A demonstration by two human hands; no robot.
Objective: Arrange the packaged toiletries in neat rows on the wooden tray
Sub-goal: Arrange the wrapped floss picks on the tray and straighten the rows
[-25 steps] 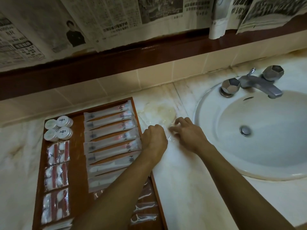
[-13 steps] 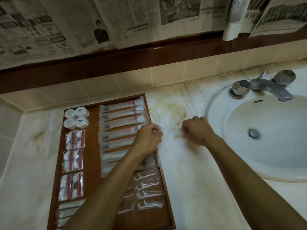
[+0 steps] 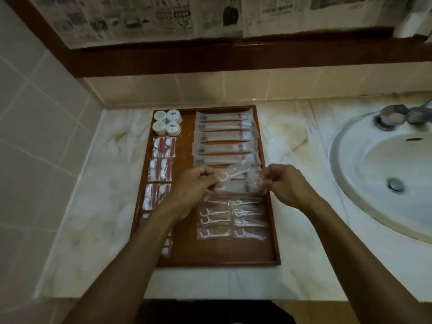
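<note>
A reddish-brown wooden tray (image 3: 182, 258) with a soft satin sheen sits on a polished, veined marble desk (image 3: 98, 206). Clear, glossy plastic wrappers cover the white floss picks (image 3: 233, 220) and the long sachets (image 3: 224, 127); the hands (image 3: 196, 185) (image 3: 285, 183) stretch one such crinkly film pack (image 3: 236, 174) between them. At 10 o'clock on the tray, four white plastic tubs (image 3: 167, 121) look smooth. At 3 o'clock, a glazed white ceramic sink (image 3: 350, 183) carries a brushed metal tap (image 3: 397, 115). Matt newsprint (image 3: 131, 17) hangs above glossy tiles (image 3: 42, 127) and a dark wooden rail (image 3: 210, 57).
</note>
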